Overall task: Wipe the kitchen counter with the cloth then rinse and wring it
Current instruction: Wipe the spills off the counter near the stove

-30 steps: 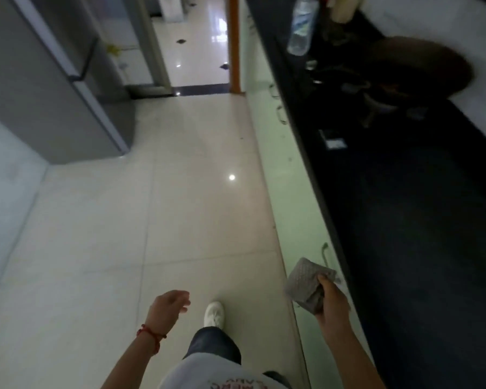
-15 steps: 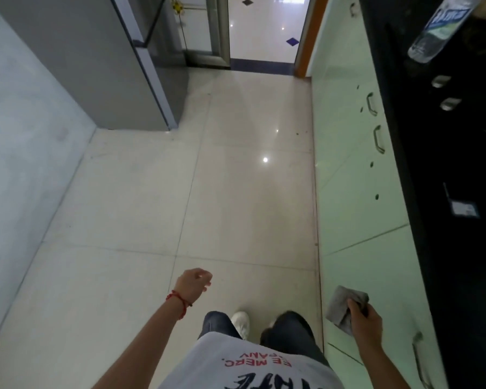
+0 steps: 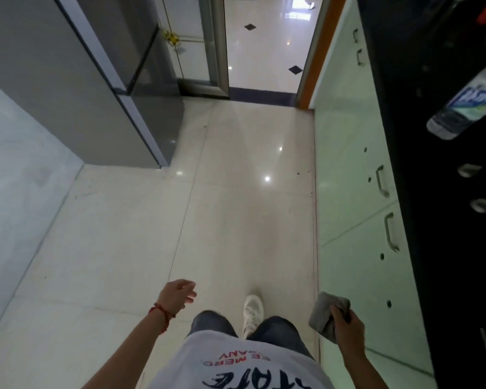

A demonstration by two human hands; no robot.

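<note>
A grey folded cloth [image 3: 321, 313] is gripped in my right hand [image 3: 348, 331], low at the right, in front of the pale green cabinet doors. My left hand [image 3: 178, 294] hangs over the floor at the lower middle, fingers loosely apart and holding nothing; a red string circles its wrist. The black kitchen counter [image 3: 438, 192] runs along the right edge, well above and to the right of the cloth.
A plastic water bottle [image 3: 466, 108] lies on the counter at the upper right. Pale green cabinets [image 3: 348, 192] with metal handles stand below the counter. A grey fridge [image 3: 96, 94] stands at the upper left. An open doorway [image 3: 264, 51] lies ahead across the glossy tiled floor.
The view has swung left, away from the counter top and toward the floor and doorway. My right hand keeps the cloth and has dropped lower beside the cabinets.
</note>
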